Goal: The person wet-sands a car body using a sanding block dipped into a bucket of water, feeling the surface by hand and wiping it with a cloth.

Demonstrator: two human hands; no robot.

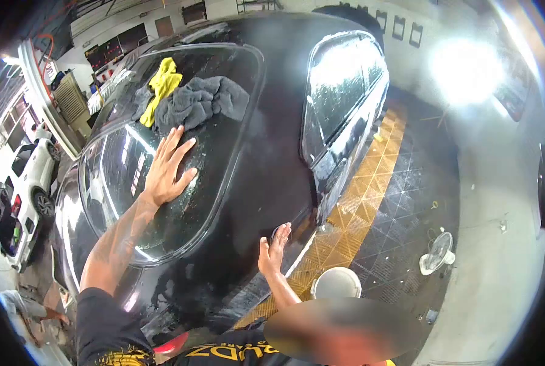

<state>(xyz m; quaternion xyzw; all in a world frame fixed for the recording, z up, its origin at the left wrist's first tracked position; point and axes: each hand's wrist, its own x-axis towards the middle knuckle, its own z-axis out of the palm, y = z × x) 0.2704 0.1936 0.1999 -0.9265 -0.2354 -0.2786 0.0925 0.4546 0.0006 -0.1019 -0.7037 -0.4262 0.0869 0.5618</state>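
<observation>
On the car (pixel 278 128), the rear window (pixel 208 146) stretches lengthwise away; the left hand (pixel 164 174) lies on it, fingers spread. By the car's side, the right hand (pixel 274 251) is empty, fingers close together. A bucket (pixel 336 272), contents unclear, stands beside the car.

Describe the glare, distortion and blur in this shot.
Head view: a white light burns out the upper right; glare whitens the side window; wide-angle distortion bows the edges; a blurred oval covers the bottom; left hand and right hand read clearly.
</observation>
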